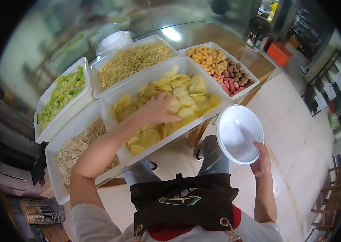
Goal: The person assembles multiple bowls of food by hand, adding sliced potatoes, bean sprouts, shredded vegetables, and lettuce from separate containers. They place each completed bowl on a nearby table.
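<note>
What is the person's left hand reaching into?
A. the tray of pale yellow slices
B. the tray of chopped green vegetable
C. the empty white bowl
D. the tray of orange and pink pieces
A: the left hand lies on the pale yellow slices in the middle white tray, while the right hand holds the empty white bowl off to the side.

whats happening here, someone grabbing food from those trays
A person in a dark apron stands at a counter of white trays. The left hand reaches into the middle tray and rests on the pale yellow potato slices. The right hand holds an empty white bowl by its rim, out beside the counter over the tiled floor. Nothing is in the bowl yet. Other trays hold chopped greens, shredded strips and mixed balls and sausages.
</note>
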### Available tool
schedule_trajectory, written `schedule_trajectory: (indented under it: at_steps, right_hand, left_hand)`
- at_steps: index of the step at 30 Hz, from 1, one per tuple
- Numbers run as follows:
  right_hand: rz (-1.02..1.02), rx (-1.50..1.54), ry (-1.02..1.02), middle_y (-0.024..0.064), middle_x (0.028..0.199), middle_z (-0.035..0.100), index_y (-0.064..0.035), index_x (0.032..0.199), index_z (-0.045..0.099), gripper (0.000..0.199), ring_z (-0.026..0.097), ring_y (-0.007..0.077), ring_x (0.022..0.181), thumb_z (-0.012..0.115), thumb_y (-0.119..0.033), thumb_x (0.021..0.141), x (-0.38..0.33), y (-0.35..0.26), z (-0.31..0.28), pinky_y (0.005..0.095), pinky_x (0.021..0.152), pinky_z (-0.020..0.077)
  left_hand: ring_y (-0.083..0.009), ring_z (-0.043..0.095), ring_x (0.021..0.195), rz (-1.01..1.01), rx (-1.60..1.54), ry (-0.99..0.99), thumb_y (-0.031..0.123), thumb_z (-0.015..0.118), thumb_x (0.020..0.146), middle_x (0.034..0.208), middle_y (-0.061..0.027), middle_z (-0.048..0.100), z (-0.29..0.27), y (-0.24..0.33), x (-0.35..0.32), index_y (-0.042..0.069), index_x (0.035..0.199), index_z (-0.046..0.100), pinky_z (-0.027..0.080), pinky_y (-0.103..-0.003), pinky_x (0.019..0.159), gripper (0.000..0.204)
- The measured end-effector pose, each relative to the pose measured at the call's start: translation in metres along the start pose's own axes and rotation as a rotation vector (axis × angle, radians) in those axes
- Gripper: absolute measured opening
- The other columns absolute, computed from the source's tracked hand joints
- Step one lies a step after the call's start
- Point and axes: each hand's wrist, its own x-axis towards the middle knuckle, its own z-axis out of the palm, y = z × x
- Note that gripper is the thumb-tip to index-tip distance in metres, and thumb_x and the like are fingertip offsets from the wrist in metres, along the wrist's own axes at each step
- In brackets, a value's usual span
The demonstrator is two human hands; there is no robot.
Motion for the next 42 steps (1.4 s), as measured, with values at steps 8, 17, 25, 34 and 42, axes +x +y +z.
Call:
schedule_trajectory:
  at_steps: [8, 17, 25, 34, 42]
  right_hand:
    - [-0.102, -0.061, -0.036, 0.0170, 0.127, 0.049, 0.0041, 0.134, 0.035, 0.057, 0.049, 0.0256, 0.116, 0.055, -0.020, 0.086, 0.009, -0.022, 0.024, 0.0364, 0.099, 0.0383]
    - [-0.310, -0.286, -0.113, 0.0106, 0.116, 0.054, -0.0026, 0.133, 0.041, 0.056, 0.051, 0.0174, 0.104, 0.059, -0.027, 0.086, 0.086, -0.057, 0.099, 0.0284, 0.089, 0.0394]
    - [-0.639, -0.564, -0.267, 0.0157, 0.109, 0.057, 0.0019, 0.120, 0.047, 0.043, 0.054, 0.0207, 0.098, 0.058, -0.023, 0.087, 0.144, -0.025, 0.142, 0.0316, 0.086, 0.0425]
    - [-0.439, -0.380, -0.466, 0.0145, 0.118, 0.055, 0.0025, 0.129, 0.042, 0.047, 0.051, 0.0193, 0.109, 0.051, -0.028, 0.093, 0.134, -0.009, 0.170, 0.0298, 0.095, 0.0382]
    - [-0.563, -0.497, -0.349, 0.0117, 0.115, 0.056, -0.0011, 0.126, 0.047, 0.041, 0.050, 0.0171, 0.106, 0.047, -0.029, 0.096, 0.123, -0.016, 0.168, 0.0290, 0.094, 0.0373]
  left_hand:
    - [-0.0406, 0.053, 0.098, 0.073, -0.120, 0.070, 0.029, 0.071, 0.075, 0.112, -0.0189, 0.046, 0.000, 0.035, -0.015, 0.014, 0.116, 0.052, 0.047, -0.047, 0.082, 0.047]
    - [-0.0328, 0.058, 0.088, 0.301, 0.245, 0.097, 0.017, 0.066, 0.080, 0.099, -0.0160, 0.049, -0.006, 0.031, -0.036, 0.012, 0.106, 0.054, 0.050, -0.041, 0.070, 0.030]
    - [-0.0192, 0.059, 0.091, -0.040, -0.457, 0.369, 0.015, 0.063, 0.082, 0.106, -0.0096, 0.059, -0.034, -0.024, -0.020, 0.008, 0.102, 0.058, 0.050, -0.032, 0.074, 0.022]
    - [-0.0151, 0.057, 0.092, 0.116, -0.770, 0.175, 0.019, 0.062, 0.086, 0.100, -0.0052, 0.061, -0.080, 0.029, 0.056, 0.007, 0.106, 0.059, 0.046, -0.028, 0.082, 0.024]
    - [-0.0290, 0.056, 0.101, -0.082, -0.078, 0.145, 0.026, 0.060, 0.087, 0.114, -0.0166, 0.055, -0.077, 0.002, -0.038, 0.011, 0.119, 0.055, 0.048, -0.036, 0.084, 0.036]
